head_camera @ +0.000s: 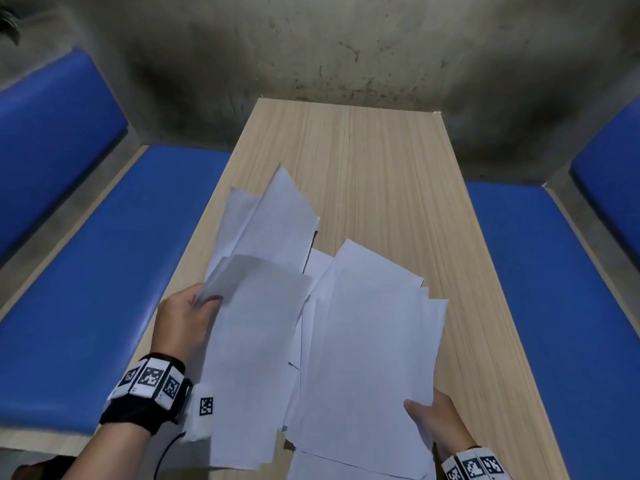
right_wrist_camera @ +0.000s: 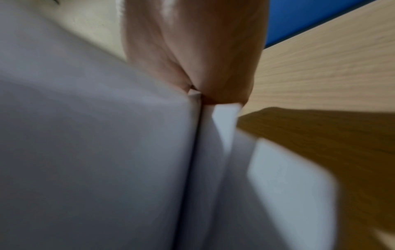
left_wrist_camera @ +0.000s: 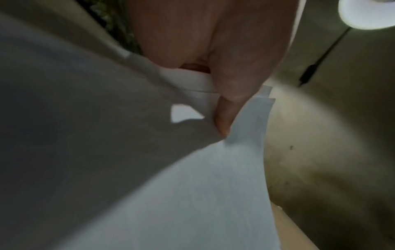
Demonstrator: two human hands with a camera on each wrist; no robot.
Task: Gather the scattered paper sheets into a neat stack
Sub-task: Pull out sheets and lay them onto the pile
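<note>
Head view: a sheaf (head_camera: 263,306) is pinched in the left grip (head_camera: 187,317), another (head_camera: 370,341) in the right (head_camera: 433,420), lifted off the counter (head_camera: 398,168) for merging.

Overall light: dim indoors; my head view shows the stained grey concrete wall (head_camera: 346,46) darkest at its middle and corners.
Source: a round white glowing lamp (left_wrist_camera: 367,13) blown out to glare in my left wrist view.
Shadows: a hard dark shadow falls across the pale wood-grain tabletop (right_wrist_camera: 320,132) in my right wrist view; the loose white paper sheets (head_camera: 367,341) shade each other grey.
Blur: both wrist views are soft and smeared; the sheets nearest the lens are out of focus.
Distortion: the blue padded benches (head_camera: 104,271) bend outward at the edges of the head view.
Sharpest: the tabletop's grain in the head view.
</note>
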